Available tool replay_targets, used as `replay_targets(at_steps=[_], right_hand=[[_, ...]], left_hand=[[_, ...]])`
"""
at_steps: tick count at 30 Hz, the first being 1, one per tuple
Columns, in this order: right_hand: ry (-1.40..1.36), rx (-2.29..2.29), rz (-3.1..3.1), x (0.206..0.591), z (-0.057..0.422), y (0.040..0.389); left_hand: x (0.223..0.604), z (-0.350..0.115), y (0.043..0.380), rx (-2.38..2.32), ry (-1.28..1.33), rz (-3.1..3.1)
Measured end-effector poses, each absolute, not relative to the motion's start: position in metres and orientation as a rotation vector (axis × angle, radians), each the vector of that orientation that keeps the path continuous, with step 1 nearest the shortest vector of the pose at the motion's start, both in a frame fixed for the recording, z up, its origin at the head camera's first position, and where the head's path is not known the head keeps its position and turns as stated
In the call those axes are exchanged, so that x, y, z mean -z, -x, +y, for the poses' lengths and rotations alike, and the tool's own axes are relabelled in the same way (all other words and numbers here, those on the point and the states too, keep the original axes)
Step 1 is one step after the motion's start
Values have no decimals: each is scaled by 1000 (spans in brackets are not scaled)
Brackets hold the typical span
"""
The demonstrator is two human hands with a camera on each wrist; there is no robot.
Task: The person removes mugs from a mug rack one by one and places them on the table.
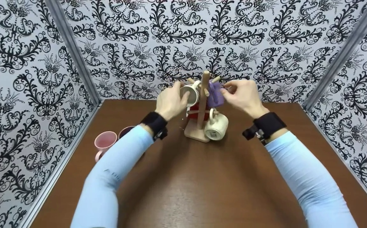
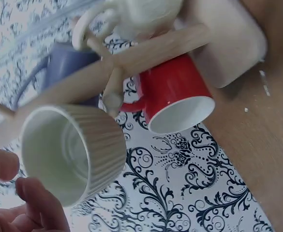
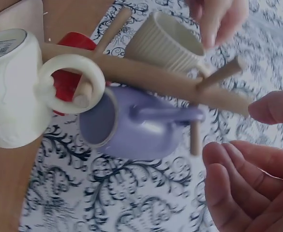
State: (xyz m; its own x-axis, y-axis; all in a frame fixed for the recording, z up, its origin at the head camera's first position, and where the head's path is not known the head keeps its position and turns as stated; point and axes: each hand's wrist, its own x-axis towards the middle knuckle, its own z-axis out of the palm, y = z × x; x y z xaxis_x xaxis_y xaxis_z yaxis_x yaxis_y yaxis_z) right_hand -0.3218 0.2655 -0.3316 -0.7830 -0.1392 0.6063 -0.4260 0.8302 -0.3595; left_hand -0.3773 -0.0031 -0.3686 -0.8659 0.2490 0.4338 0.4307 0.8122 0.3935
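Nearest are two light blue sleeves, then black wrist bands. Below them is the brown wooden table. On its left side stands a pink mug; just beside it, a darker mug is partly hidden by the left arm.

Farther, in the middle, stands a pale wooden mug rack. A cream mug hangs low at its near right, the handle around a peg.

At upper left of the rack is an off-white ribbed mug, its opening toward the left hand. This hand's fingertips are at the rim; I cannot tell whether they grip it. The right hand is released, fingers loosely bent, beside a purple mug at upper right. A glossy red mug is low on the far side. Farthest is white wallpaper with black scrolls.
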Motion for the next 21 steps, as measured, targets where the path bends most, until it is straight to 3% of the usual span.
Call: replay_targets(at_steps=[9, 21], right_hand=[[-139, -1072, -2616, 351, 287, 343], [136, -2074, -2387, 381, 294, 375]], left_hand=[[397, -22, 333, 499, 799, -2655], [449, -19, 288, 74, 1157, -2930]])
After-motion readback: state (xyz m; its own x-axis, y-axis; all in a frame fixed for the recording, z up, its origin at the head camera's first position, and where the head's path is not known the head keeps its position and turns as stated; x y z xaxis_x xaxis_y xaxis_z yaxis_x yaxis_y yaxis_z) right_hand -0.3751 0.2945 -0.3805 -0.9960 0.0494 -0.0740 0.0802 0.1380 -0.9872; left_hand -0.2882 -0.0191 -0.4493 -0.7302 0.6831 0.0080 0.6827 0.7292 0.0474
